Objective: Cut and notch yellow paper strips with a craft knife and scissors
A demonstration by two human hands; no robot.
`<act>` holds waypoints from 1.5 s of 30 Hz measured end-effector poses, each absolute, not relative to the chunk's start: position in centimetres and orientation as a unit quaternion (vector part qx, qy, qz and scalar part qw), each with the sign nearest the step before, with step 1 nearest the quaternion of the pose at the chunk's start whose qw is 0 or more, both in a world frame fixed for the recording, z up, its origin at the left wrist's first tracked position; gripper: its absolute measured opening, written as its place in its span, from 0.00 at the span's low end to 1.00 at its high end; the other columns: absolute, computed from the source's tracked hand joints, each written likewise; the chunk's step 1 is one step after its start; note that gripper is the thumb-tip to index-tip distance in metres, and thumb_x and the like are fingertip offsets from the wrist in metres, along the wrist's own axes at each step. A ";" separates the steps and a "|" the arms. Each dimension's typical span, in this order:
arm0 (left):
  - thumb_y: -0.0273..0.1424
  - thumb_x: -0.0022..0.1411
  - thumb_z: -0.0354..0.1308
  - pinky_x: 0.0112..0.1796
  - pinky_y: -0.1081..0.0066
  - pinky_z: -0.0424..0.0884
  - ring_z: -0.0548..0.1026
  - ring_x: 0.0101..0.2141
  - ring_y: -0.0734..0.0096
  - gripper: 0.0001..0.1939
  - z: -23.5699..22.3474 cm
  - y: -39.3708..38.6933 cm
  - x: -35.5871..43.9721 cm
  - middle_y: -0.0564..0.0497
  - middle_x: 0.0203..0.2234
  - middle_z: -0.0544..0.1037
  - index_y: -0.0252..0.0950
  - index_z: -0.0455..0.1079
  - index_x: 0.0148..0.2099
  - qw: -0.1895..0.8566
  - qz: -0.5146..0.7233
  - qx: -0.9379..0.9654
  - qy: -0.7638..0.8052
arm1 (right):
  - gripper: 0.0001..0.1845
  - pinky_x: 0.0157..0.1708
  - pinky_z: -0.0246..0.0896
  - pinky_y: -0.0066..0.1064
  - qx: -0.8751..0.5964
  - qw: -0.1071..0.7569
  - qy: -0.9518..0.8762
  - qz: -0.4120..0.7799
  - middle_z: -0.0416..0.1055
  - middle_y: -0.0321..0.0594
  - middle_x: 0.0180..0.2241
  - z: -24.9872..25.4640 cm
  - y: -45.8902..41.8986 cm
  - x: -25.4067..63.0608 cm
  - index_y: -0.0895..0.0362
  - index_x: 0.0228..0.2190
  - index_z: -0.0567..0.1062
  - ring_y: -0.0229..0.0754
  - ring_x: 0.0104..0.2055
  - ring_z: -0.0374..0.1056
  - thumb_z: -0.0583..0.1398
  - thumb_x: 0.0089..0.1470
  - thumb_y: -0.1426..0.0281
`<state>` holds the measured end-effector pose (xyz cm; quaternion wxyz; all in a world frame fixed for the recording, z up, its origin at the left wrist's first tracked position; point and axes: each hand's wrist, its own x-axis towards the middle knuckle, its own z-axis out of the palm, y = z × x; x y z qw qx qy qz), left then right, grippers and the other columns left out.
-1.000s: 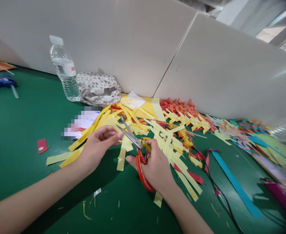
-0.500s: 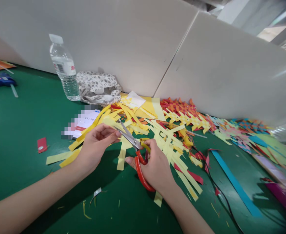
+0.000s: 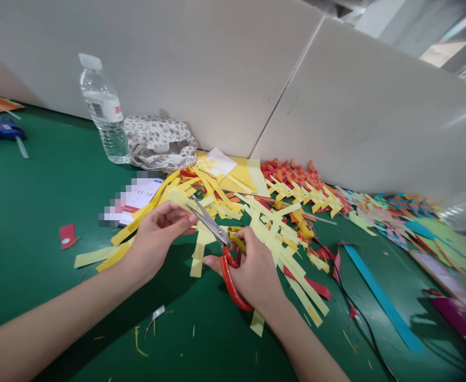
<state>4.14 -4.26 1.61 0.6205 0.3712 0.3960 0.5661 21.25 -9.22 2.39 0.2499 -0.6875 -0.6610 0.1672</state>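
A pair of scissors (image 3: 233, 281) with red handles is in my right hand (image 3: 256, 268), its blades slightly apart and pointing up and left. Between the fingers of that same hand sits a small curled yellow piece (image 3: 238, 241), which looks like paper. My left hand (image 3: 159, 236) is closed in a pinch, thumb against fingers, right beside the blade tips. Whatever it pinches is too small or hidden to make out. Under and behind both hands lies a loose heap of yellow paper strips (image 3: 272, 228).
A water bottle (image 3: 105, 119) stands by a patterned cloth pouch (image 3: 161, 140) against the partition. A phone (image 3: 141, 196) lies left of the strips. Woven paper pieces (image 3: 292, 175) line the back right. A black cable (image 3: 360, 318) and a blue strip (image 3: 384, 297) cross the green table.
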 end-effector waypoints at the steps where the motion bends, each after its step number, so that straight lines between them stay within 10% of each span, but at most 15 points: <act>1: 0.30 0.43 0.69 0.29 0.79 0.72 0.71 0.25 0.79 0.09 1.6 -4.3 4.1 0.58 0.22 0.72 0.36 0.70 0.25 0.624 0.565 0.368 0.395 | 0.25 0.19 0.50 0.29 -0.689 0.250 -0.658 0.171 0.68 0.37 0.25 2.4 -9.2 21.2 0.52 0.29 0.58 0.42 0.24 0.63 0.63 0.38 0.51; 45: 0.28 0.46 0.68 0.26 0.83 0.71 0.70 0.26 0.82 0.08 1.0 -3.8 3.8 0.58 0.24 0.73 0.37 0.72 0.30 0.679 0.517 0.393 0.343 | 0.26 0.19 0.50 0.27 -0.685 0.269 -0.655 0.175 0.64 0.29 0.20 2.6 -9.2 21.2 0.52 0.25 0.57 0.35 0.20 0.57 0.65 0.35 0.52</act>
